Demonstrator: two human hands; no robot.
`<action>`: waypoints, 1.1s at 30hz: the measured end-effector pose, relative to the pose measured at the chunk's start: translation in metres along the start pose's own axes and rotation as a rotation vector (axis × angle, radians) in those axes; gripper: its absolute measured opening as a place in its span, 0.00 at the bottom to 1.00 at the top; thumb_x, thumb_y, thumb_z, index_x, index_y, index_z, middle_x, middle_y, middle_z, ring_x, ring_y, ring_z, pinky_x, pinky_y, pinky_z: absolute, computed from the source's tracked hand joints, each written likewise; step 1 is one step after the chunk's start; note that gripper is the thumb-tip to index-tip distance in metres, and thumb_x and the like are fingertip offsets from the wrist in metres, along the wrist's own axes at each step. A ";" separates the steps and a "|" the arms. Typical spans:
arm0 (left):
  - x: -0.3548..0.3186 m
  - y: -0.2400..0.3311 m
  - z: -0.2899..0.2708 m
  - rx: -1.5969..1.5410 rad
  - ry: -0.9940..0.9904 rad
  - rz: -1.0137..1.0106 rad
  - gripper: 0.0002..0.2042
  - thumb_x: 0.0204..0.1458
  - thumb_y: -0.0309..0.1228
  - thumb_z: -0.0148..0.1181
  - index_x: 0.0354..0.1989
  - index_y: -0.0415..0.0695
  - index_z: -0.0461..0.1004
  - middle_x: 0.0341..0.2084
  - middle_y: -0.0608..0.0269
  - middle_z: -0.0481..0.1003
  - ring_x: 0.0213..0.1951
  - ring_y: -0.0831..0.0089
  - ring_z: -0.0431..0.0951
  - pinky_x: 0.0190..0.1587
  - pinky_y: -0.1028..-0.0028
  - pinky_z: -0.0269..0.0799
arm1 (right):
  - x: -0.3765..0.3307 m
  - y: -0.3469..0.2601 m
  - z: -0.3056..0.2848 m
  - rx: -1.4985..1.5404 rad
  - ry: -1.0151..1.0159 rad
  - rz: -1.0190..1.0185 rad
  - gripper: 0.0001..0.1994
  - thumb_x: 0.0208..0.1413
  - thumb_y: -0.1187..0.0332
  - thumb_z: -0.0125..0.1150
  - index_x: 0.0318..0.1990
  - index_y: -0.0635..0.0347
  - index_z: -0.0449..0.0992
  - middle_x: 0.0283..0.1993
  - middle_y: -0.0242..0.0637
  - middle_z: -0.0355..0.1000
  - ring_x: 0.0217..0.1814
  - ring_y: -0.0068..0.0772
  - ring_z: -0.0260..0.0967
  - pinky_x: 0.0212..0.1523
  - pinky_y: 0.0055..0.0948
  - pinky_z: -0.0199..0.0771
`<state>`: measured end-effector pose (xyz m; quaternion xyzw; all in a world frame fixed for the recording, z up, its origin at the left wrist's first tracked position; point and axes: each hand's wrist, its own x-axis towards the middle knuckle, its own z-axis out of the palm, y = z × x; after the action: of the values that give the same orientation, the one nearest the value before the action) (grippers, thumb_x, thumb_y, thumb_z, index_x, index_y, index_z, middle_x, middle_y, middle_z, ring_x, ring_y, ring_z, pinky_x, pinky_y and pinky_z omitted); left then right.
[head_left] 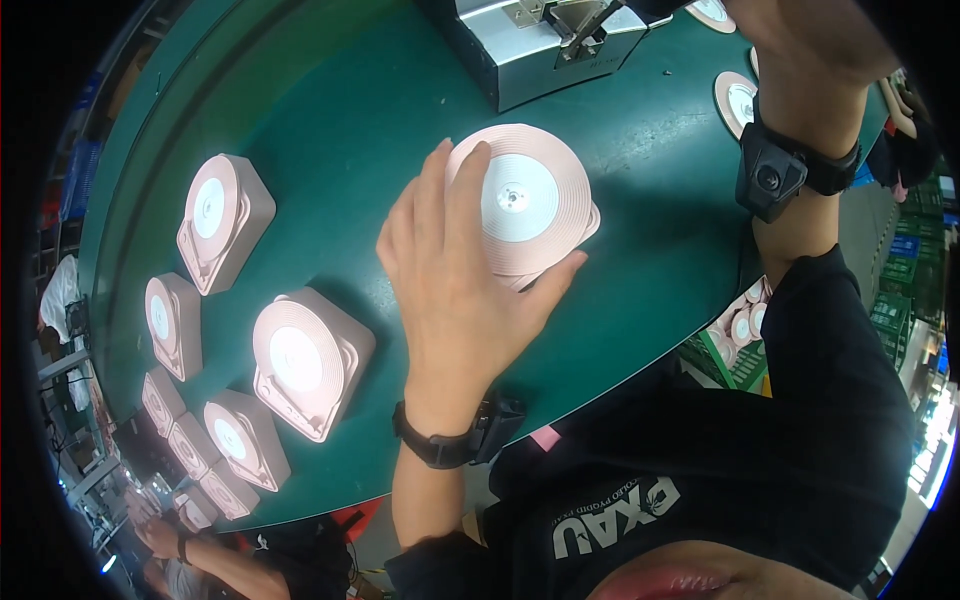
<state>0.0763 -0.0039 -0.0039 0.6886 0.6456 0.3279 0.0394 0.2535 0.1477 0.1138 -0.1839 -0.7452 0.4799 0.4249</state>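
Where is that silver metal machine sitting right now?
In the head view the silver metal machine stands at the far edge of the green table, just beyond the pink round-topped unit under the left hand.

Green worktable [340, 90]; green crates [900, 300] beside it.

Your only view comes from the head camera, looking steeply down and close onto the green worktop [350, 100]. The fisheye bends its edge toward the rim; your forearms enter from six and one o'clock.
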 end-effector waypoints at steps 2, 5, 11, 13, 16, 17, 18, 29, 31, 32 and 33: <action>0.002 0.000 -0.001 -0.052 0.014 0.020 0.47 0.35 0.44 0.85 0.68 0.46 0.69 0.65 0.48 0.69 0.63 0.47 0.71 0.65 0.52 0.64 | 0.002 -0.007 -0.003 -0.048 -0.003 0.038 0.14 0.50 0.66 0.78 0.38 0.60 0.78 0.31 0.27 0.75 0.30 0.18 0.71 0.30 0.24 0.67; 0.003 0.000 0.000 -0.078 0.018 0.028 0.47 0.35 0.44 0.84 0.68 0.46 0.68 0.65 0.47 0.70 0.63 0.47 0.71 0.65 0.52 0.63 | 0.007 -0.012 -0.012 -0.110 -0.005 0.098 0.14 0.51 0.66 0.78 0.38 0.60 0.78 0.31 0.28 0.75 0.30 0.18 0.71 0.29 0.24 0.67; 0.002 0.001 0.001 -0.073 0.021 0.018 0.47 0.36 0.44 0.83 0.68 0.45 0.68 0.65 0.47 0.70 0.63 0.47 0.71 0.65 0.53 0.63 | 0.016 -0.019 -0.019 -0.216 -0.020 0.217 0.14 0.51 0.65 0.78 0.37 0.61 0.78 0.31 0.28 0.75 0.29 0.19 0.71 0.29 0.24 0.67; 0.004 0.004 0.000 -0.070 0.011 0.020 0.47 0.36 0.44 0.83 0.68 0.45 0.69 0.64 0.47 0.70 0.63 0.47 0.71 0.65 0.53 0.63 | 0.020 -0.023 -0.021 -0.253 -0.027 0.256 0.14 0.51 0.65 0.78 0.37 0.61 0.78 0.31 0.28 0.75 0.29 0.19 0.71 0.29 0.24 0.67; 0.005 0.005 -0.002 -0.063 -0.001 0.021 0.47 0.35 0.43 0.83 0.68 0.45 0.69 0.64 0.48 0.70 0.63 0.47 0.70 0.65 0.53 0.64 | 0.027 -0.033 -0.014 -0.310 -0.048 0.310 0.14 0.51 0.65 0.78 0.37 0.61 0.78 0.30 0.28 0.75 0.29 0.19 0.71 0.29 0.24 0.67; 0.004 0.004 -0.003 -0.076 0.001 0.022 0.47 0.35 0.41 0.83 0.68 0.44 0.68 0.63 0.46 0.70 0.63 0.47 0.69 0.65 0.52 0.63 | 0.032 -0.039 -0.002 -0.328 -0.059 0.324 0.14 0.51 0.65 0.78 0.37 0.61 0.78 0.30 0.28 0.75 0.29 0.19 0.71 0.29 0.24 0.67; 0.004 0.002 -0.001 -0.094 0.004 0.029 0.48 0.34 0.39 0.83 0.69 0.44 0.67 0.63 0.43 0.69 0.63 0.46 0.68 0.65 0.51 0.61 | 0.036 -0.046 0.012 -0.351 -0.067 0.339 0.14 0.51 0.65 0.78 0.37 0.61 0.78 0.30 0.28 0.75 0.29 0.19 0.71 0.29 0.24 0.67; -0.004 0.006 -0.010 -0.073 -0.063 -0.078 0.57 0.33 0.35 0.85 0.74 0.34 0.55 0.64 0.41 0.67 0.65 0.44 0.65 0.67 0.53 0.63 | 0.002 0.041 0.011 -0.627 -0.556 0.311 0.25 0.53 0.67 0.74 0.56 0.69 0.75 0.36 0.45 0.76 0.29 0.34 0.76 0.36 0.30 0.78; -0.006 0.006 -0.008 -0.113 -0.057 -0.091 0.58 0.32 0.33 0.85 0.74 0.31 0.53 0.65 0.40 0.66 0.65 0.44 0.64 0.68 0.53 0.62 | 0.000 0.044 0.011 -0.634 -0.544 0.329 0.27 0.51 0.67 0.75 0.57 0.69 0.74 0.37 0.46 0.76 0.30 0.36 0.76 0.37 0.31 0.78; -0.006 0.005 -0.007 -0.114 -0.061 -0.092 0.58 0.32 0.33 0.85 0.74 0.31 0.53 0.65 0.40 0.66 0.65 0.44 0.64 0.68 0.53 0.62 | -0.001 0.045 0.010 -0.681 -0.531 0.321 0.27 0.51 0.66 0.75 0.57 0.69 0.74 0.38 0.47 0.76 0.31 0.39 0.76 0.38 0.33 0.78; -0.006 0.005 -0.006 -0.114 -0.058 -0.093 0.59 0.33 0.33 0.85 0.74 0.31 0.52 0.65 0.39 0.65 0.65 0.44 0.64 0.68 0.53 0.62 | -0.002 0.044 0.009 -0.728 -0.517 0.314 0.27 0.51 0.66 0.75 0.57 0.69 0.75 0.38 0.49 0.76 0.33 0.42 0.76 0.39 0.34 0.78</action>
<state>0.0781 -0.0123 0.0009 0.6636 0.6559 0.3417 0.1126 0.2411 0.1621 0.0728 -0.3058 -0.9095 0.2760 0.0559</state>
